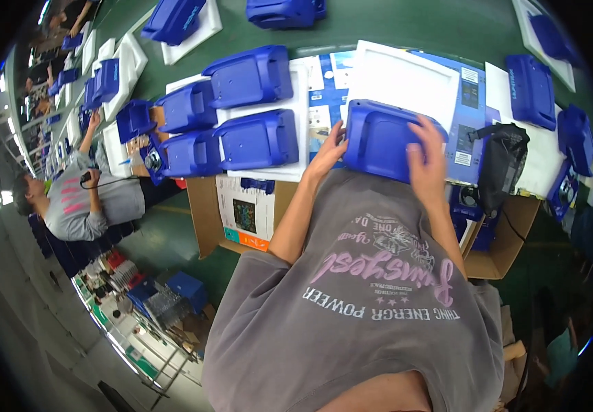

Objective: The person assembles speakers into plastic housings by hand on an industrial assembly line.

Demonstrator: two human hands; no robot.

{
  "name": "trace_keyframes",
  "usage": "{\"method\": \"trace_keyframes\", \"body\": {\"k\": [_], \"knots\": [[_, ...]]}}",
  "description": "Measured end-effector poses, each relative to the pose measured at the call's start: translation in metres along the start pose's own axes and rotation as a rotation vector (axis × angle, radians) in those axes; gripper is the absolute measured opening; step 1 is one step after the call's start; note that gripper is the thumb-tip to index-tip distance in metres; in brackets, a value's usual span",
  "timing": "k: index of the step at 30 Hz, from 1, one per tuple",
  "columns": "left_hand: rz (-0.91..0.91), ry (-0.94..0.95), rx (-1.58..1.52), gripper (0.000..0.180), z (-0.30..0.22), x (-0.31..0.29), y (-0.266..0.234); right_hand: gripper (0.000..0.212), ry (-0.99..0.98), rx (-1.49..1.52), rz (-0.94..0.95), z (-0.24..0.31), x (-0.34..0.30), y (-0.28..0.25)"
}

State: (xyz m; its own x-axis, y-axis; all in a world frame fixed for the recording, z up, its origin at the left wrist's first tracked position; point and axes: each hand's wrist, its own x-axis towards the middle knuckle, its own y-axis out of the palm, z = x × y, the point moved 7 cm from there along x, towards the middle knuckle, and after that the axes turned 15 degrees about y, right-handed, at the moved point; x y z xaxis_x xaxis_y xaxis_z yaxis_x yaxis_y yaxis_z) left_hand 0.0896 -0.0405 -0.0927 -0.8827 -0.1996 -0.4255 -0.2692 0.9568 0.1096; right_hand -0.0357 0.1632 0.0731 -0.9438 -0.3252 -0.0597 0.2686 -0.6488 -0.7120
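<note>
In front of my body, a blue plastic housing (382, 141) with a raised rim lies on the work table, its near edge close to my shirt. My left hand (327, 154) grips its left side, fingers and thumb at the edge. Over the right part of the same housing is my right hand (428, 154), its fingers stretched out and a little apart, holding nothing. Whether its fingertips touch the surface I cannot tell. Behind the housing lies a white foam tray (403, 72) on blue printed cardboard (467, 117).
Several similar blue housings (259, 141) rest on white foam to the left. On the right, a black bag (502, 165) lies beside more housings (531, 93). Open cartons (204, 216) stand below the table edge. A co-worker (94, 199) sits at the left, holding a dark corded tool.
</note>
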Motion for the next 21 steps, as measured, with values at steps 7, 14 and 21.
{"method": "trace_keyframes", "body": {"k": [7,14,21], "knots": [[0.061,-0.214,-0.109,0.089,-0.016,-0.006,0.010,0.059,1.028,0.279,0.558,-0.174,-0.033,-0.014],[0.069,-0.363,-0.176,0.077,-0.032,0.006,0.015,0.071,1.090,1.174,0.767,-0.175,-0.028,0.042],[0.041,-0.403,-0.247,0.073,-0.047,0.023,0.025,0.073,1.152,1.177,0.813,-0.173,-0.004,0.046]]}}
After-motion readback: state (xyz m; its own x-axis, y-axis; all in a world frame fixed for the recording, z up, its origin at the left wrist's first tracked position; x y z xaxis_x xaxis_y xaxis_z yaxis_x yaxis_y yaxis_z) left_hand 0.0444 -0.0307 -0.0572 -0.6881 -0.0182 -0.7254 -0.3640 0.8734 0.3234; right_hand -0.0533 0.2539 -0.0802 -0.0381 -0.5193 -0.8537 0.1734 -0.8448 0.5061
